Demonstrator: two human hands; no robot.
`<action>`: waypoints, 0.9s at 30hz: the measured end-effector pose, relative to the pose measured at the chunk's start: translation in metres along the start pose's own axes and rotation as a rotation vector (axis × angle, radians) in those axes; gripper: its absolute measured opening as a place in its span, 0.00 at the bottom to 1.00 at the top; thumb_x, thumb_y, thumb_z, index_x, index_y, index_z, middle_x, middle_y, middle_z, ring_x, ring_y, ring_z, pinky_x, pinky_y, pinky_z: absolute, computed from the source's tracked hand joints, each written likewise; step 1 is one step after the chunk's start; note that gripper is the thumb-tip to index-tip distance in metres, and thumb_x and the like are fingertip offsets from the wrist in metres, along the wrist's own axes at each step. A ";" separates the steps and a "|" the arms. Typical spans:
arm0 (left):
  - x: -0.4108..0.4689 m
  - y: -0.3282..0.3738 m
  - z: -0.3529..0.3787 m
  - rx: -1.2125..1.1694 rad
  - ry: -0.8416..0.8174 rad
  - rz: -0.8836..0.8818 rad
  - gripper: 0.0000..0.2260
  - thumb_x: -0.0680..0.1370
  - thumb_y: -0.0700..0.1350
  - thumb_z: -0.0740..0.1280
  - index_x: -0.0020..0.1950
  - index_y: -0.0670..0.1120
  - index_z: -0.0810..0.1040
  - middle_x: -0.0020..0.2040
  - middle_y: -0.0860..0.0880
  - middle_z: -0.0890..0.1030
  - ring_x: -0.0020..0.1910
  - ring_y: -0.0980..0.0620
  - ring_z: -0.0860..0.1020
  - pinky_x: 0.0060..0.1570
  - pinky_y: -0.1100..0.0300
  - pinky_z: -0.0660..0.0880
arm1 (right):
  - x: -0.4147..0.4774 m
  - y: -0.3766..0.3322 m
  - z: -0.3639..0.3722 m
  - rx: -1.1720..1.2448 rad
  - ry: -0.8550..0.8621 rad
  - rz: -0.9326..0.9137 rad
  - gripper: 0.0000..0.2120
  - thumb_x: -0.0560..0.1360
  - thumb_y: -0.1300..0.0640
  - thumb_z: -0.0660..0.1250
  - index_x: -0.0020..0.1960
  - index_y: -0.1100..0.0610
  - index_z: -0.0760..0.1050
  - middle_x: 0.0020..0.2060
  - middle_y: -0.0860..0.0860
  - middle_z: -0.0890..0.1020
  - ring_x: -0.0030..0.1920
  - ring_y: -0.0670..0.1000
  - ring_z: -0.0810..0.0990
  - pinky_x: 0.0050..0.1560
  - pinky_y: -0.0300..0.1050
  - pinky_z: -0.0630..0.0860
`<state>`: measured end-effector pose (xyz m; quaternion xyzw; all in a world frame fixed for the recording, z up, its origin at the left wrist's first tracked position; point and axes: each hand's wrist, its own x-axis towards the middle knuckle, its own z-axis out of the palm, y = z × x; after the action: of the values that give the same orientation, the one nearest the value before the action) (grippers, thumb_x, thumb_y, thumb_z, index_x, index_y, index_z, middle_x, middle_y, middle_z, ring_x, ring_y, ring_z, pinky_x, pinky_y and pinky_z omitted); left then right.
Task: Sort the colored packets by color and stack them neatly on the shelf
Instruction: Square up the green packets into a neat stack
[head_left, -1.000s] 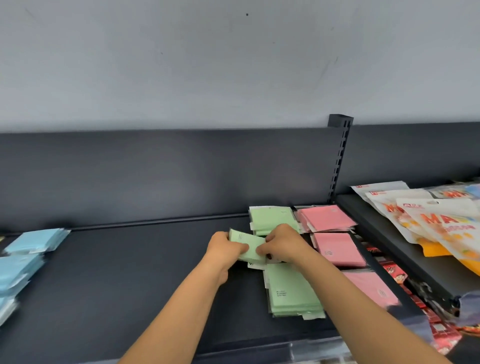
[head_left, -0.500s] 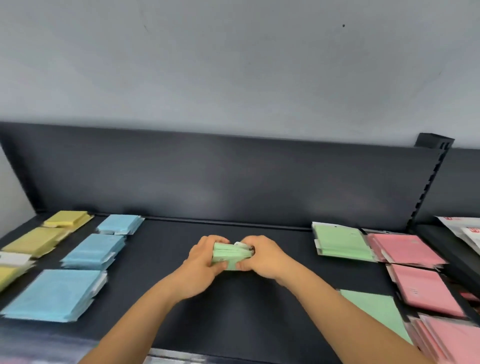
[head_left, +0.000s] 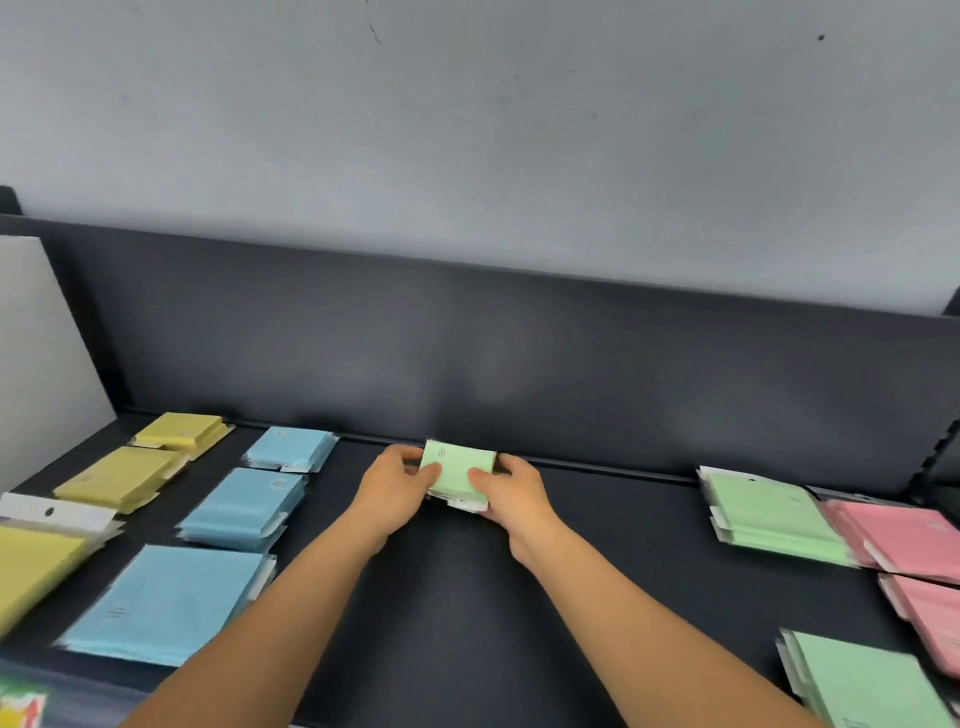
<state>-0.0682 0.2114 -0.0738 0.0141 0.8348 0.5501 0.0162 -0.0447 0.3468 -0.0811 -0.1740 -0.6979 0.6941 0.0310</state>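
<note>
Both hands, left (head_left: 395, 491) and right (head_left: 511, 493), grip a small green stack (head_left: 457, 475) from either side, fingers curled round its edges, apparently resting on the shelf (head_left: 467, 597) near the back, between blue (head_left: 244, 506) and green (head_left: 774, 519) piles.

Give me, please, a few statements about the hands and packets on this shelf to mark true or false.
The left hand and right hand both hold the small green stack at the back of the shelf. True.
The yellow packets lie at the shelf's right end. False: they lie at its left end.
The blue packets lie between the yellow packets and the hands. True.
The pink packets touch the blue packets. False: they lie far right, beside a second green stack.
</note>
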 end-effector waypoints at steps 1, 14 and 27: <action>0.006 -0.001 0.002 0.021 0.015 0.006 0.14 0.77 0.45 0.65 0.62 0.44 0.73 0.55 0.47 0.79 0.52 0.50 0.77 0.51 0.59 0.71 | 0.004 0.001 0.002 0.025 0.010 0.008 0.25 0.73 0.64 0.66 0.69 0.59 0.67 0.60 0.54 0.78 0.58 0.52 0.79 0.61 0.52 0.75; 0.014 -0.022 0.020 0.429 0.127 0.250 0.18 0.81 0.51 0.55 0.68 0.46 0.70 0.54 0.44 0.81 0.55 0.42 0.72 0.53 0.55 0.67 | 0.018 0.001 0.013 -0.419 0.118 -0.093 0.18 0.77 0.55 0.60 0.66 0.59 0.70 0.59 0.53 0.77 0.60 0.53 0.76 0.59 0.45 0.72; 0.000 0.020 0.015 0.313 0.090 0.264 0.21 0.80 0.46 0.60 0.71 0.40 0.65 0.65 0.42 0.74 0.67 0.40 0.67 0.67 0.51 0.62 | -0.045 -0.027 -0.078 -0.295 -0.047 0.054 0.26 0.76 0.51 0.65 0.70 0.59 0.66 0.63 0.51 0.75 0.61 0.51 0.75 0.68 0.50 0.69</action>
<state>-0.0671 0.2335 -0.0611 0.1013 0.9009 0.4110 -0.0956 0.0141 0.4093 -0.0428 -0.1789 -0.7879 0.5884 -0.0300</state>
